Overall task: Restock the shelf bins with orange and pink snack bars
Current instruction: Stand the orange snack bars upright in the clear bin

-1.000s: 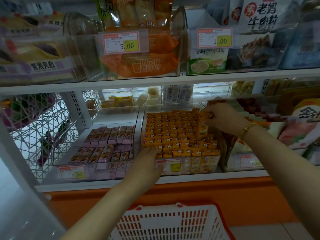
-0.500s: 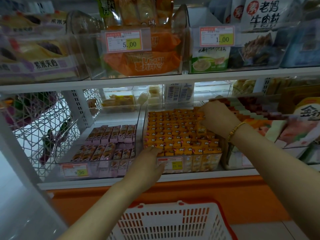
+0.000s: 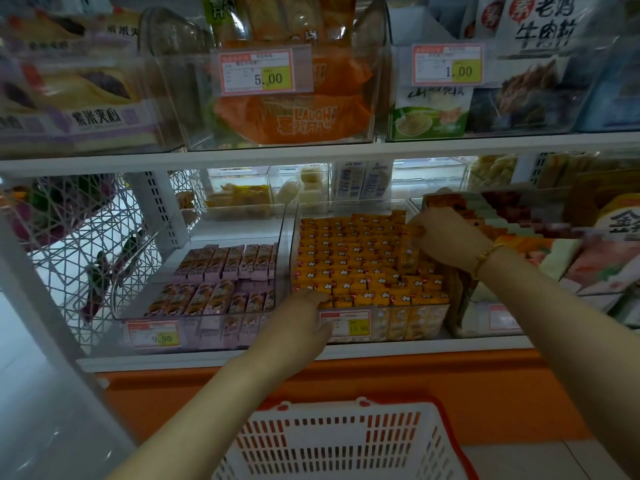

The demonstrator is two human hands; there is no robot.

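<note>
- Orange bars [image 3: 360, 258] are packing the clear orange bin [image 3: 408, 323] mid-shelf in tight rows, each glossy wrapper showing a small white flower-like mark.
- Pink bars [image 3: 221, 271] are sitting in two looser rows in the clear pink bin [image 3: 194, 337] just to the left.
- The right hand [image 3: 446, 237] is reaching into the orange bin's back right corner with its fingers curled down among the bars; I cannot tell whether they are pinching one.
- The left hand [image 3: 298, 317] is gripping that bin's front wall, fingers hooked over the rim and thumb pressing the front.
- Tags are reading 15.80 [image 3: 344, 323] on the orange bin and 9.90 [image 3: 154, 336] on the pink.
- Up top, a 5.00 tag [image 3: 258, 71] is fronting an orange "LAUGH" pack [image 3: 294, 119].
- A second ago the right hand was holding one orange bar above the right-hand rows; now it is further back and the rows are lying nearly level, left hand unmoved.
- A slotted white plastic basket [image 3: 339, 441] is waiting below.
</note>
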